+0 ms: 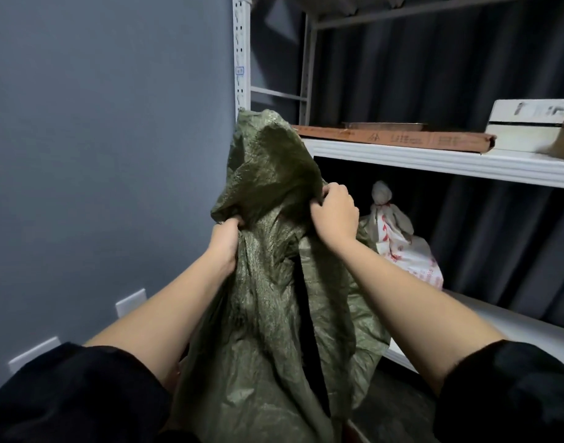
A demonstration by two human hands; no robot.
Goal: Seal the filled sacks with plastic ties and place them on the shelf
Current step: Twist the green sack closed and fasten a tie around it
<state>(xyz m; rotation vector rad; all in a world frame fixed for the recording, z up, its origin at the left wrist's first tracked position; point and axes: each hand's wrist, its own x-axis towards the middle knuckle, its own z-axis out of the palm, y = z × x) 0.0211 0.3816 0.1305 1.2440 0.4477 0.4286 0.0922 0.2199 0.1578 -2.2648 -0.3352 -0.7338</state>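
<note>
Sack: a green woven sack (268, 282) stands in the centre of the frame, its loose top rising to the upper shelf's edge.
Left hand: the left hand (226, 238) grips a fold of the sack's neck, fingers curled into the cloth.
Right hand: the right hand (335, 212) clutches the neck's other side, slightly higher.
Shelf: a white shelf (434, 161) fills the right of the frame.
Tied sack: a white sack (399, 241), knotted at its top, sits on the lower shelf board just behind the green one.
Upper board: carries a flat brown box (402, 140) and a white box (530, 129).
Wall: grey wall (98, 155) at left.
</note>
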